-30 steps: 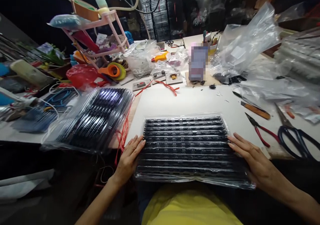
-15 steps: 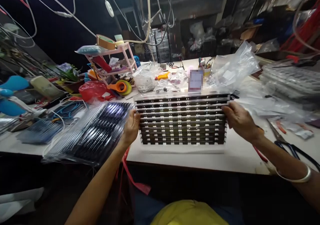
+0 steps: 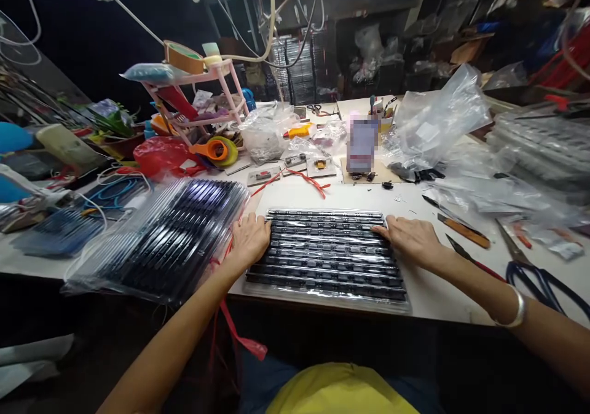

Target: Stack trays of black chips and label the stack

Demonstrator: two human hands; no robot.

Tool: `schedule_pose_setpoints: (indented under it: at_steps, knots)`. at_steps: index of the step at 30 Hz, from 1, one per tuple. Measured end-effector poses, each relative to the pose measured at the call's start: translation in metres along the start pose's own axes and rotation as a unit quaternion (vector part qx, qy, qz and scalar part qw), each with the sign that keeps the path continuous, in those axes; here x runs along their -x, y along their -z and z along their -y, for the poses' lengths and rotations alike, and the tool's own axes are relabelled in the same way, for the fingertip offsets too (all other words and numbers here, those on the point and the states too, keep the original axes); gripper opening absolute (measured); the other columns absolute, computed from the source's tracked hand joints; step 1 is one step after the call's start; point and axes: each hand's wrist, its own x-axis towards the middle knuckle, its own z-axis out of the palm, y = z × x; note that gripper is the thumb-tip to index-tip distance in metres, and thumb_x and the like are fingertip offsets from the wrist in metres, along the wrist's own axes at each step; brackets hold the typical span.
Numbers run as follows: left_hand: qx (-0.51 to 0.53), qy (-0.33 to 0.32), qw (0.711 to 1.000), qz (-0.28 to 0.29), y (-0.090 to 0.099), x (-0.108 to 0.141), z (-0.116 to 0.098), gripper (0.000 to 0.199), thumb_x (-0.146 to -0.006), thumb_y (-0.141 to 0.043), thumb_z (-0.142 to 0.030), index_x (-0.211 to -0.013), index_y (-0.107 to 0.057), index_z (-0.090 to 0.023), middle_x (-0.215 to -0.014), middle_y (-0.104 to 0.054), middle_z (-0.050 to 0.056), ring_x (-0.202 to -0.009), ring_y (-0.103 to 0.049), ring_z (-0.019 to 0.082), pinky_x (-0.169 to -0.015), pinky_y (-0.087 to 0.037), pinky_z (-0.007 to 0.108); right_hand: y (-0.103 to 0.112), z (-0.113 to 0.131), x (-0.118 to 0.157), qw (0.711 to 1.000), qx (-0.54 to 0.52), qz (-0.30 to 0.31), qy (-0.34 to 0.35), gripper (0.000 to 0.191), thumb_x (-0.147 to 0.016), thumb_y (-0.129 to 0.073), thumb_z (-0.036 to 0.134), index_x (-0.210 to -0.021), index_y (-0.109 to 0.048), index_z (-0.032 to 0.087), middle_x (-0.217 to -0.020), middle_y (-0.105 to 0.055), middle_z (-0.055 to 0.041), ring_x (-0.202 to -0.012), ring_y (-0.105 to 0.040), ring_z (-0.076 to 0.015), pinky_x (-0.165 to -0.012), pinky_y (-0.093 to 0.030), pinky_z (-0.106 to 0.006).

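Note:
A clear plastic tray of black strips [image 3: 327, 254] lies nearly flat at the table's front edge. My left hand [image 3: 251, 239] grips its upper left side, fingers closed round the edge. On the opposite side my right hand [image 3: 408, 237] pinches the upper right edge between thumb and fingers. Just left of my left hand rests a stack of similar trays with black strips [image 3: 179, 242], in clear plastic.
Large scissors [image 3: 530, 266], a craft knife [image 3: 463, 231] and a red-handled tool [image 3: 474, 257] lie at right. Behind are red ribbon [image 3: 308, 180], a pixelated upright object [image 3: 362, 144], plastic bags [image 3: 437, 119] and a pink rack [image 3: 198, 85].
The tray has come down from a tilted, raised position to lie on the table, and both hands went down with it. The ribbon and small parts behind it are now visible.

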Motion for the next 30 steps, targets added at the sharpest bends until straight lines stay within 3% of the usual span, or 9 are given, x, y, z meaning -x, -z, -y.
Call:
schedule_pose_setpoints:
  at_steps: [2,5,9,15,17,19,22,26,30]
  knots:
    - [-0.012,-0.042,0.999,-0.007,-0.002,0.001,-0.013,0.049,-0.095,-0.024,-0.036,-0.129,-0.048,-0.010,-0.142,-0.040,0.022,-0.135,-0.028,0.037,-0.104,-0.018,0.061,-0.005,0.014,0.001,0.997,0.026,-0.034,0.057,0.047,-0.096,-0.029,0.038,-0.122,-0.053,0.008,-0.122,-0.055,-0.0276,-0.118,-0.048,-0.0417,-0.091,-0.034,-0.061]
    - [-0.006,-0.138,0.990,0.027,-0.010,-0.001,-0.040,0.054,-0.095,-0.025,-0.045,-0.143,-0.033,-0.020,-0.153,-0.024,0.009,-0.141,-0.015,0.028,-0.111,-0.011,0.053,-0.018,0.037,-0.009,0.984,0.033,-0.041,0.170,0.047,-0.097,-0.026,0.030,-0.138,-0.040,0.013,-0.145,-0.036,-0.0188,-0.135,-0.028,-0.0348,-0.105,-0.022,-0.057]
    - [0.011,-0.217,0.975,0.049,-0.015,-0.005,-0.064,0.073,-0.089,-0.024,-0.065,-0.147,-0.022,-0.022,-0.155,-0.017,0.007,-0.142,-0.012,0.027,-0.113,-0.008,0.053,-0.030,0.059,-0.032,0.965,0.019,-0.023,0.261,0.056,-0.096,-0.026,0.046,-0.143,-0.035,0.016,-0.150,-0.029,-0.0121,-0.138,-0.023,-0.0290,-0.109,-0.023,-0.050]
    - [0.031,-0.229,0.973,0.021,-0.016,-0.006,-0.068,0.079,-0.088,-0.026,-0.066,-0.143,-0.032,-0.009,-0.151,-0.025,0.019,-0.140,-0.019,0.030,-0.113,-0.016,0.047,-0.027,0.068,-0.037,0.960,0.023,-0.029,0.278,0.065,-0.095,-0.021,0.056,-0.144,-0.032,0.015,-0.150,-0.027,-0.0116,-0.139,-0.022,-0.0257,-0.111,-0.021,-0.047]
    - [0.031,-0.243,0.969,0.023,-0.016,-0.007,-0.065,0.077,-0.089,-0.026,-0.063,-0.143,-0.029,-0.008,-0.151,-0.022,0.019,-0.141,-0.017,0.029,-0.112,-0.016,0.047,-0.026,0.068,-0.035,0.961,0.031,-0.031,0.273,0.066,-0.095,-0.020,0.057,-0.145,-0.031,0.015,-0.151,-0.025,-0.0114,-0.140,-0.019,-0.0249,-0.112,-0.019,-0.047]
    - [0.031,-0.259,0.965,0.030,-0.016,-0.008,-0.055,0.070,-0.092,-0.027,-0.059,-0.145,-0.026,-0.014,-0.153,-0.018,0.014,-0.141,-0.013,0.026,-0.113,-0.014,0.048,-0.025,0.064,-0.031,0.963,0.036,-0.032,0.264,0.067,-0.094,-0.020,0.059,-0.145,-0.030,0.016,-0.152,-0.021,-0.0114,-0.141,-0.016,-0.0253,-0.112,-0.016,-0.049]
    - [0.025,-0.260,0.965,0.037,-0.013,-0.001,-0.024,0.056,-0.095,-0.026,-0.050,-0.145,-0.026,-0.024,-0.154,-0.017,0.010,-0.141,-0.014,0.025,-0.111,-0.017,0.053,-0.025,0.048,-0.015,0.971,0.036,-0.034,0.235,0.065,-0.093,-0.023,0.060,-0.146,-0.028,0.022,-0.153,-0.016,-0.0101,-0.141,-0.013,-0.0278,-0.110,-0.017,-0.054]
    - [0.032,-0.201,0.979,0.016,-0.015,0.013,0.019,0.053,-0.097,-0.022,-0.042,-0.145,-0.028,-0.018,-0.152,-0.021,0.017,-0.136,-0.028,0.029,-0.102,-0.035,0.052,-0.031,0.029,0.019,0.985,0.034,-0.059,0.159,0.060,-0.096,-0.022,0.052,-0.145,-0.030,0.018,-0.153,-0.018,-0.0125,-0.140,-0.012,-0.0328,-0.106,-0.023,-0.058]
    - [0.033,-0.167,0.985,-0.015,-0.022,0.019,0.026,0.051,-0.097,-0.025,-0.034,-0.141,-0.034,-0.012,-0.150,-0.024,0.020,-0.136,-0.029,0.030,-0.103,-0.033,0.053,-0.036,0.037,0.034,0.990,0.039,-0.090,0.105,0.052,-0.097,-0.025,0.039,-0.141,-0.038,0.014,-0.150,-0.028,-0.0167,-0.138,-0.020,-0.0370,-0.102,-0.027,-0.060]
